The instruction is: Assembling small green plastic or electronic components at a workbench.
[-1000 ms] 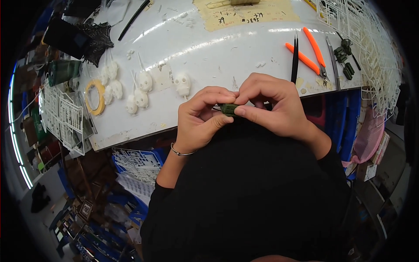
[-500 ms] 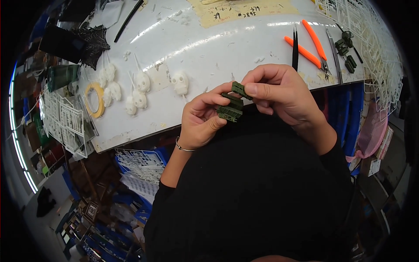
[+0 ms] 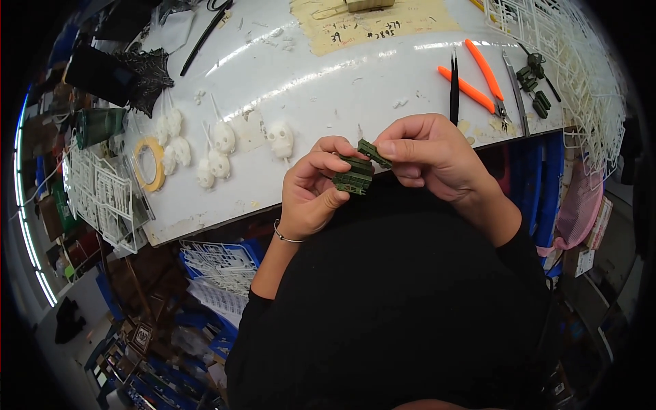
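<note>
Between the fingers and thumb of my left hand [image 3: 309,184] is a dark green ribbed plastic model part [image 3: 353,176]. My right hand [image 3: 437,154] pinches a smaller dark green model piece [image 3: 373,153] between thumb and forefinger. The small piece lies against or just above the upper right side of the ribbed part; whether they touch I cannot tell. Both hands meet in front of my body, at the table's near edge. Beyond my right hand lie black tweezers [image 3: 454,92] and orange-handled nippers [image 3: 484,65].
White skull-shaped pieces [image 3: 281,139] lie on the white table [image 3: 328,89], left of centre. A tape roll [image 3: 157,164] and white sprue frames [image 3: 113,198] sit at the left edge. More frames [image 3: 588,82], a metal-handled tool [image 3: 516,89] and green parts [image 3: 540,104] are at the right.
The smaller green piece has come down nearer the ribbed part, and my right hand has lowered slightly. The whole view has shifted a little, showing more of the table's far side.
</note>
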### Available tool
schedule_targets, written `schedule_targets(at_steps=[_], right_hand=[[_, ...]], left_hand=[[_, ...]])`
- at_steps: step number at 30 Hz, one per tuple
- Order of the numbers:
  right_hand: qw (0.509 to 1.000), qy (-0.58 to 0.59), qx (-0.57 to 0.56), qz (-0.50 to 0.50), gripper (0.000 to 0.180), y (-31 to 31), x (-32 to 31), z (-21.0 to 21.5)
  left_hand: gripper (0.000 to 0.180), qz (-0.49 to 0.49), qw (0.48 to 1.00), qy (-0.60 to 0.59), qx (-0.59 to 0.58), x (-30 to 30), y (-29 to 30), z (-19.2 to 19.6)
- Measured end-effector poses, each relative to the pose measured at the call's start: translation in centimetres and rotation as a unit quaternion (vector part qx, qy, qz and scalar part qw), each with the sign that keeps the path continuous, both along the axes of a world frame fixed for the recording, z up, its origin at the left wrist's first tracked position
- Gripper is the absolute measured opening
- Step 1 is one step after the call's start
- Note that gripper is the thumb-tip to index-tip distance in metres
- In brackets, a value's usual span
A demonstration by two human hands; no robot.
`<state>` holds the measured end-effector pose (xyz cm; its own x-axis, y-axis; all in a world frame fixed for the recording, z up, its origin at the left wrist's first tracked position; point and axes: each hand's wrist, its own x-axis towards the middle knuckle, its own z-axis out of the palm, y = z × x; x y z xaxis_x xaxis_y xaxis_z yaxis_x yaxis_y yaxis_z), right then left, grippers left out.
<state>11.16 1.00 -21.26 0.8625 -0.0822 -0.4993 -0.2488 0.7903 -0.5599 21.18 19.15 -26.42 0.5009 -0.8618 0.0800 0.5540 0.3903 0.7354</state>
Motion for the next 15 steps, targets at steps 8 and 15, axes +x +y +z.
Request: schedule_targets(at_steps=[8, 15], right_hand=[[1.0, 0.017, 0.014, 0.015, 0.009, 0.1, -0.5, 0.7], [0.989, 0.005, -0.145, 0.024, 0.005, 1.6, -0.7, 1.7]], left_hand=[[0.034, 0.007, 0.997, -0.044, 0.056, -0.5, 0.5, 0.6], [0.036, 0.023, 0.999, -0.012, 0.041, -0.8, 1.0, 0.6]])
